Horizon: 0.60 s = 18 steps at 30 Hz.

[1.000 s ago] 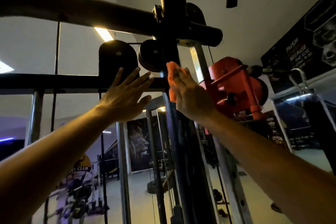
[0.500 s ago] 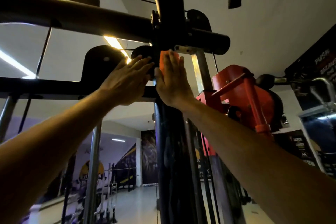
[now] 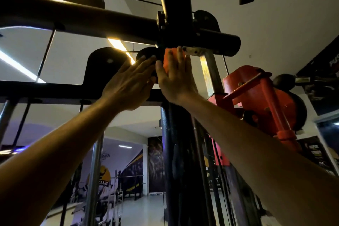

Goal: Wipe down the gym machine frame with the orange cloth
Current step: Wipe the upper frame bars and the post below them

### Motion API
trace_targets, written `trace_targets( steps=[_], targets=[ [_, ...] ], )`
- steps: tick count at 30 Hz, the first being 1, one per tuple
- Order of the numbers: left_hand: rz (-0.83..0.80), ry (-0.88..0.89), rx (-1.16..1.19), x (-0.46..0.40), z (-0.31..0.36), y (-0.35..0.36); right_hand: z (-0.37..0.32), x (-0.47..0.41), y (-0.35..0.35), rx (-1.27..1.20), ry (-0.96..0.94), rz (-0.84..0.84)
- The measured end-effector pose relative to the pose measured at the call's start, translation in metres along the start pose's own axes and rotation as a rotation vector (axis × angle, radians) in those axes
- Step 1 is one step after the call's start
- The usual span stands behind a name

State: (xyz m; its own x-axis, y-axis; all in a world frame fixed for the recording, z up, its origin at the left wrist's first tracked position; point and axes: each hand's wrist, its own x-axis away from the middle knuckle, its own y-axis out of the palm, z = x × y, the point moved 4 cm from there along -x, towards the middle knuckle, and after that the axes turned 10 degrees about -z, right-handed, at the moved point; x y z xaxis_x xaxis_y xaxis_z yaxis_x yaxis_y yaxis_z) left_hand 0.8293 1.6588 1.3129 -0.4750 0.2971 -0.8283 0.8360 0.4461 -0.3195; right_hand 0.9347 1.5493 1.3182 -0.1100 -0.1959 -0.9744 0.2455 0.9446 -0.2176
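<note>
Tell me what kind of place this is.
Most likely a gym. A tall black machine frame fills the view, a red pulley carriage sits to its right, and a wall banner in the background reads "CLUB".

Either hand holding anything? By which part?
Right hand presses the orange cloth flat against the black upright, palm over its face; no grip. Left hand holds nothing.

The frame [image 3: 55, 90] has a black upright post [image 3: 176, 152] crossed by a horizontal tube [image 3: 91, 18]. The cloth [image 3: 167, 60] lies flat on the post, just below the crossing, under the right hand [image 3: 174, 80].
</note>
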Motion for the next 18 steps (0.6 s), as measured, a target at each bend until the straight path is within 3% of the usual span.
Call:
trace_targets(
  steps=[8, 15, 18],
  targets=[
    [0.007, -0.06, 0.002, 0.004, 0.003, -0.005, 0.0, 0.055, 0.012, 0.03, -0.059, 0.072],
    [0.025, -0.075, -0.001, 0.008, 0.007, -0.008, -0.01, 0.002, -0.01, -0.103, 0.045, 0.024],
    [0.041, -0.026, 0.013, 0.008, 0.005, -0.006, -0.006, 0.028, 0.003, 0.01, -0.039, 0.08]
  ],
)
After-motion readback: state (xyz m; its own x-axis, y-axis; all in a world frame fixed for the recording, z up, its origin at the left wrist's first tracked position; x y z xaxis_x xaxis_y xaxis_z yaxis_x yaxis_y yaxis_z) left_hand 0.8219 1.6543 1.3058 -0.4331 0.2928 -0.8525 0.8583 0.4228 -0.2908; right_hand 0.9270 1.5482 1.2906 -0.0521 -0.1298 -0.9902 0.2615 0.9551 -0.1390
